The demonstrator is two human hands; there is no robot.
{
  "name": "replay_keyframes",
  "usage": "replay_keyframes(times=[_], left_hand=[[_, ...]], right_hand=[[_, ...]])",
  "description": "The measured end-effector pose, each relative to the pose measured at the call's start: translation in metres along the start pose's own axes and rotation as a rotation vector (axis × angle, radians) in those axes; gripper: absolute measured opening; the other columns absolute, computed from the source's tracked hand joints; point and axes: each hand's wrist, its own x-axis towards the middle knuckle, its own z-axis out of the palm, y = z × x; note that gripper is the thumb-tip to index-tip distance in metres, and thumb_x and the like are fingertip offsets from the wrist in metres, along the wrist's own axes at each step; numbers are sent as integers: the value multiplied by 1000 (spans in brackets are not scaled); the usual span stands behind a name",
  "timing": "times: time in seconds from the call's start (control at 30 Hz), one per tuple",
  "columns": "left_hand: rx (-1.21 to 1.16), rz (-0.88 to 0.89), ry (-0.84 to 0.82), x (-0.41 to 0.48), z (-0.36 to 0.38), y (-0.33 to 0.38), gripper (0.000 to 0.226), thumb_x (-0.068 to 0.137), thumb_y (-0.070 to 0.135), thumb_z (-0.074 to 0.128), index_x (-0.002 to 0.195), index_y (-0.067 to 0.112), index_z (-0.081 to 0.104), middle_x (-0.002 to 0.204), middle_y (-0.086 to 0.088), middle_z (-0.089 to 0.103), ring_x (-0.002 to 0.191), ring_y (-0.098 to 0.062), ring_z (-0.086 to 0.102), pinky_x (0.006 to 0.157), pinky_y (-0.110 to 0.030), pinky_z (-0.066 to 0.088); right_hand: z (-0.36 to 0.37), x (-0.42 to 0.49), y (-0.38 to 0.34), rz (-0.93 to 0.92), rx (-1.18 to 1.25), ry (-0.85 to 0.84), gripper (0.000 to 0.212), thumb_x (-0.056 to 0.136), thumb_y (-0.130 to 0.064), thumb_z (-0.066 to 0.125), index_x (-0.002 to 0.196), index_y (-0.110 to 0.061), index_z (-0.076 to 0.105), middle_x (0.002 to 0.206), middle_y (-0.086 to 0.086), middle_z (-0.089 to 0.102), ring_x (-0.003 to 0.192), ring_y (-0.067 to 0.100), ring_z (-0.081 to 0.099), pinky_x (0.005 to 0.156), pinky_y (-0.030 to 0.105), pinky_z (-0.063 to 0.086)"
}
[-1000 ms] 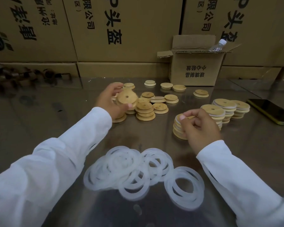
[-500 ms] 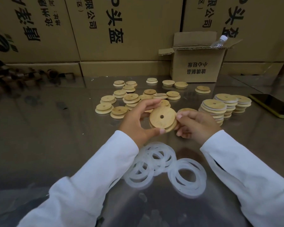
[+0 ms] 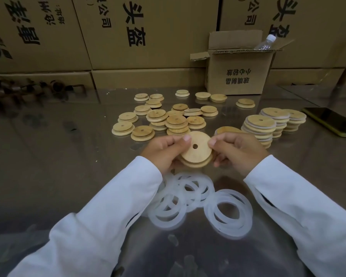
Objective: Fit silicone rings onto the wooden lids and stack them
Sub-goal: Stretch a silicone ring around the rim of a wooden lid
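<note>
Both hands are on one wooden lid (image 3: 197, 155) now, held up off the steel table (image 3: 58, 156) and tilted toward the person, its small centre hole showing. The left hand (image 3: 164, 151) curls round its left edge, thumb laid on the top face. The right hand (image 3: 240, 150) pinches the right edge, fingers tucked underneath. Just below that lid, nearer the person, lies the heap of translucent silicone rings (image 3: 190, 194), overlapping one another. Beyond the lid sit the loose lids (image 3: 168, 118), some single, some in low piles. To its right and a little farther back stand the taller stacks (image 3: 258, 126), white edges showing between the wood. Right of those stacks lies a phone (image 3: 332, 121), and far behind the lid sits a small open box (image 3: 240, 76) with a bottle (image 3: 266, 44) poking out.
</note>
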Motion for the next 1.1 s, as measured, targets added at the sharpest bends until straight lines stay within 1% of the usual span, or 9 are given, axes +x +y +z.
replay_keyframes(times=[0.1, 0.17, 0.23, 0.33, 0.5, 0.67, 0.8, 0.97, 1.1], left_hand=[[-51, -28, 74, 5, -4, -3, 10, 83, 21, 61, 82, 13, 67, 73, -3, 71, 71, -17, 66, 62, -27, 54], [-71, -15, 147, 8, -8, -4, 9, 85, 20, 61, 79, 17, 68, 68, 1, 71, 68, -15, 65, 61, -27, 53], [-133, -14, 216, 12, -12, -3, 8, 85, 20, 62, 80, 18, 68, 70, 2, 69, 69, -15, 64, 59, -28, 53], [-222, -34, 242, 15, -15, -4, 7, 83, 20, 62, 87, 17, 68, 83, -4, 68, 82, -21, 63, 60, -32, 53], [-260, -4, 173, 13, -15, -7, 10, 85, 19, 57, 92, 19, 65, 94, -3, 67, 92, -21, 63, 68, -34, 55], [-306, -24, 139, 12, -13, -8, 9, 85, 18, 56, 90, 15, 63, 99, -7, 61, 92, -25, 60, 61, -37, 59], [-312, -38, 119, 11, -12, -8, 9, 84, 18, 56, 90, 14, 63, 99, -9, 61, 90, -28, 61, 61, -39, 59], [-270, -45, 151, 9, -11, -7, 9, 85, 19, 58, 89, 13, 64, 105, -13, 59, 99, -34, 59, 63, -42, 59], [-317, -74, 164, 7, -11, -3, 9, 86, 17, 57, 90, 12, 64, 105, -13, 59, 93, -33, 60, 61, -42, 59]], right_hand=[[0, -4, 1, -13, -93, -155, 6, 85, -22, 60, 83, -21, 65, 61, -3, 68, 55, 7, 60, 69, 25, 51], [0, -6, 6, -46, -345, -248, 6, 84, -28, 61, 81, -23, 63, 65, -2, 67, 57, 5, 58, 65, 23, 50], [0, -7, 11, -92, -590, -271, 8, 82, -30, 64, 75, -27, 61, 66, -4, 63, 57, 4, 53, 62, 21, 46], [-2, -6, 12, -97, -651, -258, 13, 79, -32, 67, 70, -27, 60, 61, -5, 58, 52, 3, 47, 56, 17, 40], [-4, -6, 10, -22, -689, -344, 18, 73, -35, 72, 62, -26, 61, 54, -9, 54, 47, 3, 45, 54, 19, 42], [-3, -7, 7, 4, -644, -359, 16, 75, -27, 72, 63, -26, 62, 61, -7, 59, 57, 6, 51, 60, 19, 47], [-2, -7, 6, -87, -628, -294, 19, 76, -20, 70, 62, -27, 60, 64, -10, 60, 59, 3, 53, 62, 14, 47], [-6, -8, 0, -218, -431, -117, 17, 70, -12, 76, 64, -19, 62, 64, -6, 64, 58, 5, 60, 61, 18, 53], [-12, -9, -7, -374, -148, 83, 26, 67, -4, 78, 68, -22, 58, 67, -6, 65, 62, 5, 62, 63, 15, 52]])
